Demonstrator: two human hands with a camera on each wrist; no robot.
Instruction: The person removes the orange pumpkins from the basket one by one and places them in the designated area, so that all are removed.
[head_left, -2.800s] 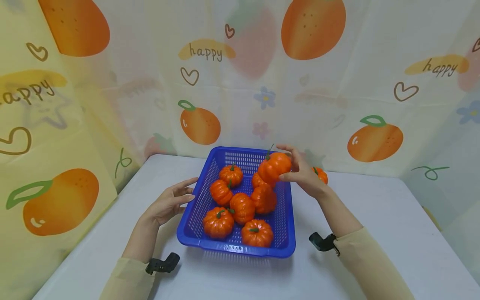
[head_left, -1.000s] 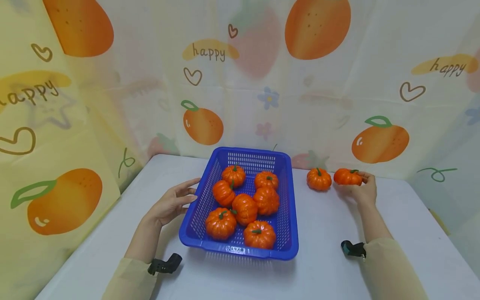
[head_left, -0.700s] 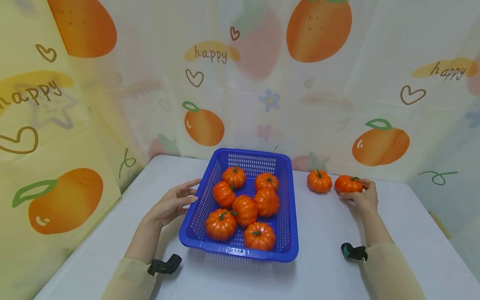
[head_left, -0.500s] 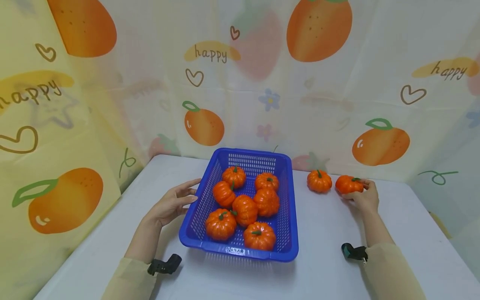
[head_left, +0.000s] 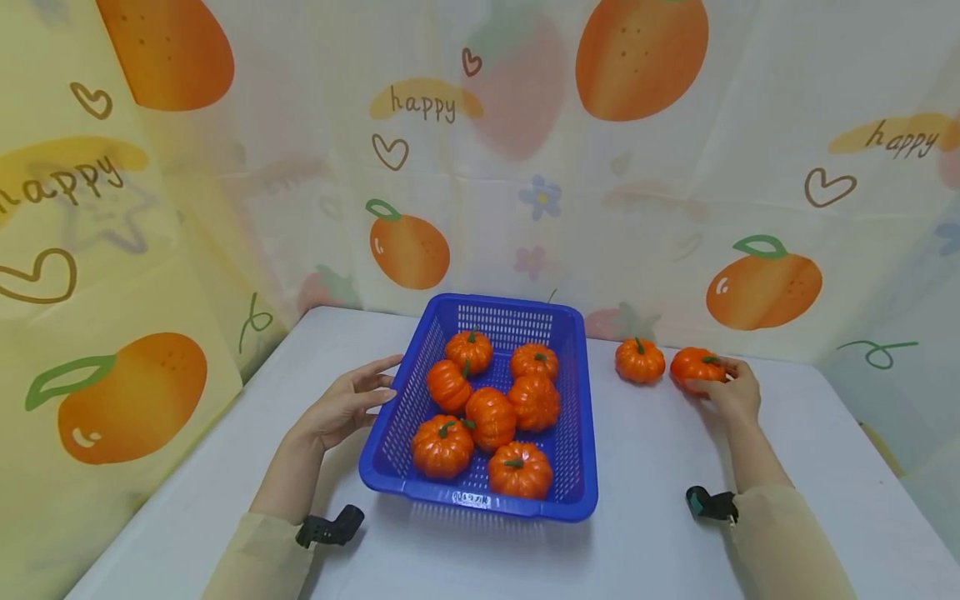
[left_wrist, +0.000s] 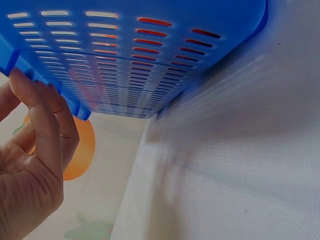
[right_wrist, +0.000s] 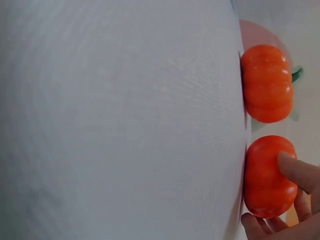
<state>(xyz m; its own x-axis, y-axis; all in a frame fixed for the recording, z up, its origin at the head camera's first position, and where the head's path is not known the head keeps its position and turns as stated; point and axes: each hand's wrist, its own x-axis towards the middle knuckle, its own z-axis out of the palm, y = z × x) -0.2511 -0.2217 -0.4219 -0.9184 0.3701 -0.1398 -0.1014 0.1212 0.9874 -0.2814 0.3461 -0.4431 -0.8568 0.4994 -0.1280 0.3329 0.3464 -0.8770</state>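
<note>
A blue plastic basket (head_left: 576, 450) with slotted sides holds several small orange pumpkins (head_left: 491, 419) with green stems. My left hand (head_left: 341, 410) is at its left rim; in the left wrist view the bent fingers (left_wrist: 47, 125) hook at the rim from outside. To the basket's right, my right hand (head_left: 735, 396) holds a pumpkin (head_left: 693, 368) that rests on the table. In the right wrist view the thumb (right_wrist: 297, 170) lies across this pumpkin, with fingers curled on its other side. A second pumpkin (head_left: 640, 361) sits just left of it, apart and upright.
The white table (head_left: 660, 533) runs back to a pale cloth (head_left: 480, 208) printed with fruit and hearts. A yellowish cloth (head_left: 112, 292) stands along the left side. Small black wrist cameras (head_left: 330, 527) are worn on both forearms.
My right hand has carried a pumpkin from above the basket to the right and set it beside the other pumpkin; over the last half second it barely moves. The left hand stays put.
</note>
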